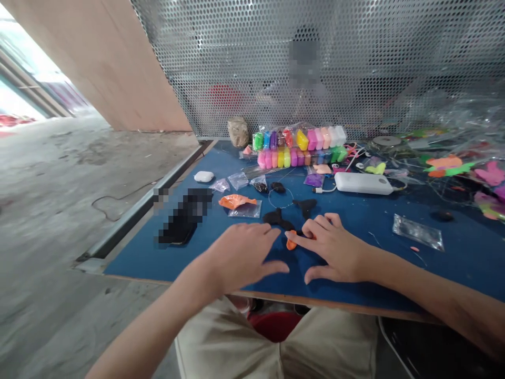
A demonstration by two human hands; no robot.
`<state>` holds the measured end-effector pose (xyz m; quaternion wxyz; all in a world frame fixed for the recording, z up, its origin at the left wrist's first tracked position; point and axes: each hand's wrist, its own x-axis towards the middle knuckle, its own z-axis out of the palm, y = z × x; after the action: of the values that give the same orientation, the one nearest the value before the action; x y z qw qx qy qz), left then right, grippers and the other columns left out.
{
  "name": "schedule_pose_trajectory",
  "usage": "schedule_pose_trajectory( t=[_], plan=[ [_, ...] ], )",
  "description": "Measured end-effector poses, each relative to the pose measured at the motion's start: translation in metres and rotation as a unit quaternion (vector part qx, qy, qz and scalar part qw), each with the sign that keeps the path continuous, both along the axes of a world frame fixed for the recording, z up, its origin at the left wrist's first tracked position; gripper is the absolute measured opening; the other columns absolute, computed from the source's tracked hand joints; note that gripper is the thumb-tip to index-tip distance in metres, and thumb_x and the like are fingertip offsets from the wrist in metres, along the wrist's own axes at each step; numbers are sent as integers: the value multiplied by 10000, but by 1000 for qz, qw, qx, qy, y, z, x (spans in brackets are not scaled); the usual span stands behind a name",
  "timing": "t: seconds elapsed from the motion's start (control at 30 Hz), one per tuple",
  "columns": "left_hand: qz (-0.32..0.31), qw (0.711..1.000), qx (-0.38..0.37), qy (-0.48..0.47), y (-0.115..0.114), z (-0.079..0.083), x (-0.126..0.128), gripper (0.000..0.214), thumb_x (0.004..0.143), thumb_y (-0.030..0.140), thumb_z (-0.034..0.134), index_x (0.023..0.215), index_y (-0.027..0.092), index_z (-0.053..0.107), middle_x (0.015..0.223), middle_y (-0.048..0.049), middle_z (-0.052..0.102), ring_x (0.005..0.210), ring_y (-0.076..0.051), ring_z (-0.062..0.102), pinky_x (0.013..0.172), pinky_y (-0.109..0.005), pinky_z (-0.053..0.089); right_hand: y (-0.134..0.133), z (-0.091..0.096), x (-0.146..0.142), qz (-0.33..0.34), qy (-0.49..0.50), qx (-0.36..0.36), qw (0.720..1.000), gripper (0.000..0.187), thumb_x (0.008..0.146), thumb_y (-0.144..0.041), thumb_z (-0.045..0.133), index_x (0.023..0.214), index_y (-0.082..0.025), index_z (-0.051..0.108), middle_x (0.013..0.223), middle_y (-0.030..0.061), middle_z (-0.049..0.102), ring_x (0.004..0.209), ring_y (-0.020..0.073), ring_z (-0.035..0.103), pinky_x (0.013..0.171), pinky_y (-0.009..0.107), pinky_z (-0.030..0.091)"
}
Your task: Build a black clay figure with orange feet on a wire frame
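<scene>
an orange lump (291, 242) is lying on the blue table (138, 258), betw. the two hands; taking it as clock centre. the r. hand (337, 247) is coming in from 3 o'clock, palm down: index stretching, its tip lying on the lump, thumb standing well apart, other fingers bending. the l. hand (240, 252) is hovering or resting at 9, can't tell which; its thumb & index are standing apart w/ nothing betw. them.

a black piece (278, 218) is lying at 11, near the l. fingertips; can't tell if they're touching it. a 2nd black piece (306, 208) is sitting at 1. an orange piece (236, 201) is lying partly over a clear bag (248, 210) at 10, w/ a white case (204, 176) sitting farther out. rows of coloured packs (302, 158) are lining 12, approx. a white box (363, 183) is resting at 2, a clear packet (418, 231) at 3.
</scene>
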<state>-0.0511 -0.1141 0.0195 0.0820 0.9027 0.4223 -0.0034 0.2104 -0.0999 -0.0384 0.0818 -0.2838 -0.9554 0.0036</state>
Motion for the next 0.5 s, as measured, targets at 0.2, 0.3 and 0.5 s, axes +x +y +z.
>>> schedule_pose_trajectory(
  t=[0.2, 0.3, 0.5],
  plan=[
    [9, 1000, 30, 3, -49, -38, 9, 902, 874, 808, 416, 1473, 134, 453, 1195, -135, 675, 1049, -292, 662, 893, -428, 498, 7, 0, 1, 1, 1, -20, 1000, 847, 874, -815, 393, 1521, -271, 449, 1035, 87, 552, 942, 261, 460, 839, 432, 273],
    [25, 998, 51, -5, -52, -46, 13, 923, 878, 821, 366, 1484, 131, 447, 1215, -149, 663, 1035, -290, 657, 867, -434, 504, 8, 1, 3, 5, 4, -15, 1000, 806, 899, -785, 394, 1534, -290, 430, 1035, 81, 560, 920, 246, 461, 835, 423, 273],
    [60, 994, 84, -27, -58, -56, 20, 939, 885, 825, 331, 1511, 133, 426, 1180, -150, 670, 1018, -290, 649, 868, -441, 492, 9, 3, 7, 20, 7, 9, 1000, 751, 935, -737, 403, 1534, -284, 430, 1089, 100, 584, 940, 257, 467, 870, 455, 269]
  ],
)
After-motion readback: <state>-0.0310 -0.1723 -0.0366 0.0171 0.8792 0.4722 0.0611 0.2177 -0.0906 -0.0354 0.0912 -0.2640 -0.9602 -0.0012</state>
